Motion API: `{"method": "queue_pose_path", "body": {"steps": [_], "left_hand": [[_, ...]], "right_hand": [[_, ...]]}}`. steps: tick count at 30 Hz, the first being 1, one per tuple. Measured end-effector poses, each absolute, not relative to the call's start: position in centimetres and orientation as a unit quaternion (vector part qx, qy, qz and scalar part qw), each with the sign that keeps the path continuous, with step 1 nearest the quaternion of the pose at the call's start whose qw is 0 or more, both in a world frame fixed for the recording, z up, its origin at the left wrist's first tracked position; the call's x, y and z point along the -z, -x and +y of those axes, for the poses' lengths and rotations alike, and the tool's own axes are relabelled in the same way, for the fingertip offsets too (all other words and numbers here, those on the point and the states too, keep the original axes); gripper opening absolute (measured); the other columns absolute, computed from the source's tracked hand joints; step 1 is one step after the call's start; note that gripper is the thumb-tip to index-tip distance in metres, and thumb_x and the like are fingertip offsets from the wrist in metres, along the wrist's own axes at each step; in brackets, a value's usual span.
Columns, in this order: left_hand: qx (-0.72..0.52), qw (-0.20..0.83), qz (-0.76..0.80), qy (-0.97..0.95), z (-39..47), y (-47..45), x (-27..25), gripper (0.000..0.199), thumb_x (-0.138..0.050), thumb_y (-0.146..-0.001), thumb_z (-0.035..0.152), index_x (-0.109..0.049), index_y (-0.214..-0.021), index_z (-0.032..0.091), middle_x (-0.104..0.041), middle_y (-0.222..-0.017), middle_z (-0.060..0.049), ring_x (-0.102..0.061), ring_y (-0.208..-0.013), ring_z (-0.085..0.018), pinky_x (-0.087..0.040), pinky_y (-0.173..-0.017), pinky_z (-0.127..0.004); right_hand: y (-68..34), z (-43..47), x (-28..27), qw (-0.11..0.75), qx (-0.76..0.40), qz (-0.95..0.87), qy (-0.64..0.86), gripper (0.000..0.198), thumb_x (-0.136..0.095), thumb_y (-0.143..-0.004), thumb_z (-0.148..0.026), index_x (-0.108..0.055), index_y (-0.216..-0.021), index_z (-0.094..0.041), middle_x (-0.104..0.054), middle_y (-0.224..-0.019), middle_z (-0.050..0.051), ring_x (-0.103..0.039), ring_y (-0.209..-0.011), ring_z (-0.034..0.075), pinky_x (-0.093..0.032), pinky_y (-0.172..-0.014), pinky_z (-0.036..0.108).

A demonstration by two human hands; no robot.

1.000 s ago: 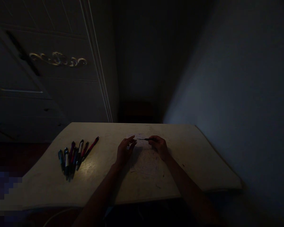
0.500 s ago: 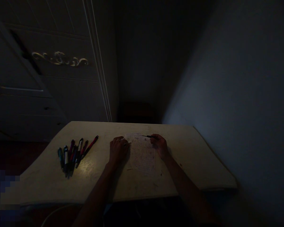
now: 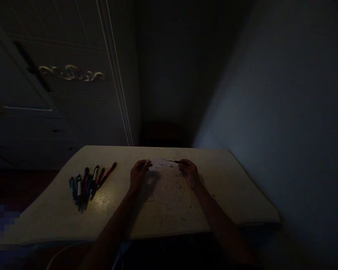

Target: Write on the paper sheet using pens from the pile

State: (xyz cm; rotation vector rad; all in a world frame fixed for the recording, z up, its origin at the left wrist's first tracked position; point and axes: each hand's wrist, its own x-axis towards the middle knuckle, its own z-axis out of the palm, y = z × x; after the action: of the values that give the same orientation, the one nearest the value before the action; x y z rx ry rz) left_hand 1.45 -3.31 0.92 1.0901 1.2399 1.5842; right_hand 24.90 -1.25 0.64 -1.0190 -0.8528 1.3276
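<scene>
Far left of the paper sheet (image 3: 169, 189): grey panelled cabinet (image 3: 83, 116), pale scroll ornament (image 3: 70, 73) on its front. Nearer, but well left of the sheet: loose pile of pens (image 3: 87, 185), mixed colours, some crossing, mostly lying away from the person; one red-and-black pen angles out toward the sheet.

Just left of the sheet's far end: left hand (image 3: 139, 172), fingers drawn in, pinching a small pale piece (image 3: 148, 161) at the fingertips. Too dim to ID it. Shadow on the sheet suggests the hand is raised.

Over the sheet's far right part: thin dark rod (image 3: 174, 162), pen-like, about level. Key relation: long axis runs left-right across the sheet's far end, thin tip aimed at the left hand, gap between, tip not touching the pale piece. Thick end sits in the right hand (image 3: 187, 170), at the sheet's right edge, pinching it thumb to fingers. Right is the nearer hand; left only faces the tip.

Under the sheet: off-white table (image 3: 115, 221), worn, scuffed, glare patch left of the sheet. Dark crumb (image 3: 213, 195) right of it.

Beyond the sheet, dark recess. Far right, plain grey-blue wall (image 3: 284, 112), room very dim.
</scene>
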Motion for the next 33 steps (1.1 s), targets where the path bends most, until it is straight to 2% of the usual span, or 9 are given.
{"method": "queue_pose_path", "body": {"steps": [3, 8, 15, 25, 33], "left_hand": [[-0.617, 0.374, 0.504, -0.475, -3.2, -1.9, -0.6, 0.037, -0.072, -0.076, 0.051, -0.065, -0.091, 0.019, -0.072, -0.085, -0.006, -0.07, -0.08, -0.02, -0.054, -0.071, -0.031], [-0.566, 0.216, 0.504, -0.616, -3.5, -2.4, 0.1, 0.021, -0.068, -0.082, 0.041, -0.066, -0.085, 0.021, -0.071, -0.082, -0.003, -0.067, -0.076, -0.018, -0.053, -0.07, -0.03], [-0.51, 0.092, 0.486, -0.704, -3.1, -2.2, 1.0, 0.014, -0.062, -0.089, 0.035, -0.068, -0.091, 0.023, -0.073, -0.088, -0.004, -0.067, -0.078, -0.019, -0.05, -0.076, -0.035], [-0.504, 0.054, 0.534, -0.677, -2.8, -1.7, 1.7, 0.013, -0.059, -0.089, 0.028, -0.068, -0.097, 0.022, -0.075, -0.093, -0.004, -0.069, -0.087, -0.022, -0.043, -0.088, -0.041], [-0.505, 0.079, 0.546, -0.663, -2.7, -1.7, 1.9, 0.014, -0.06, -0.088, 0.027, -0.068, -0.098, 0.023, -0.075, -0.094, -0.004, -0.069, -0.088, -0.023, -0.044, -0.089, -0.042]], "right_hand": [[-24.9, -1.2, -0.5, 0.592, -0.571, -0.374, 0.43, 0.034, -0.084, -0.053, -0.031, -0.069, -0.082, -0.021, -0.058, -0.06, -0.004, -0.048, -0.053, 0.009, -0.028, -0.046, 0.021], [-24.8, -1.0, -0.2, 0.579, -0.556, -0.403, 0.44, 0.033, -0.083, -0.056, -0.033, -0.07, -0.083, -0.021, -0.059, -0.059, -0.004, -0.046, -0.05, 0.009, -0.03, -0.045, 0.022], [-24.3, -1.2, 0.0, 0.551, -0.521, -0.468, 0.454, 0.03, -0.083, -0.059, -0.035, -0.071, -0.082, -0.021, -0.065, -0.069, -0.002, -0.054, -0.059, 0.012, -0.039, -0.051, 0.023], [-24.1, -1.1, 0.0, 0.542, -0.465, -0.524, 0.464, 0.025, -0.081, -0.062, -0.035, -0.072, -0.08, -0.021, -0.07, -0.077, 0.002, -0.063, -0.072, 0.017, -0.049, -0.069, 0.029], [-24.4, -1.0, 0.1, 0.54, -0.443, -0.539, 0.471, 0.026, -0.08, -0.062, -0.036, -0.073, -0.082, -0.021, -0.071, -0.079, 0.003, -0.065, -0.075, 0.02, -0.052, -0.072, 0.032]]}}
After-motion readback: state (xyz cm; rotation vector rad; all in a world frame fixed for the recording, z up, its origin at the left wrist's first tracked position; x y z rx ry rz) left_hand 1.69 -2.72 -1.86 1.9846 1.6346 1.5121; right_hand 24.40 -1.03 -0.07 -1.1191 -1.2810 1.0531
